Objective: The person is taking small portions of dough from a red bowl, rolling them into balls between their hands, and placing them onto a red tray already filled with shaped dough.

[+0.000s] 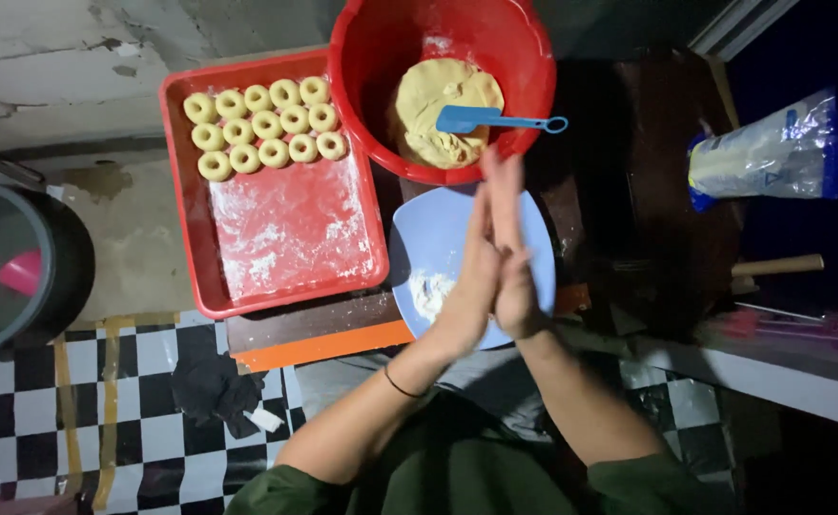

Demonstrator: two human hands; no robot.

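Fourteen dough rings (264, 127) sit done on the red tray (285, 286) — three rows packed at its far end, the near two-thirds bare apart from a dusting of flour. My read: well under half through, since the tray has plenty of room left.

Largest item first: the red tub (524, 57) at the far side of the worktop (323, 334), just right of the tray, holds a big yellow dough lump (433, 100) with a blue scraper (495, 120) lying across it, handle pointing right. That lump looks mostly unused, so most of the shaping is left.

Near edge of the tub overlaps a pale blue plate (419, 238) with a small heap of flour (430, 291) on its near-left part.

Grip state: left hand (466, 286) and right hand (509, 257) are pressed palm to palm, fingers straight and pointing away toward the tub — flat, not clenched. Whether a piece of dough is held between the palms I cannot tell; nothing shows at the edges. If there is one, it is fully hidden.

Position: the joined hands hover over the blue plate, fingertips just short of the tub rim, the dough lump just beyond them, the finished rings well off to the left.

Off to the side — a clear bag (772, 153) of pale powder at right, a wooden handle (781, 265) below it, a grey bucket (18, 267) on the floor at left.
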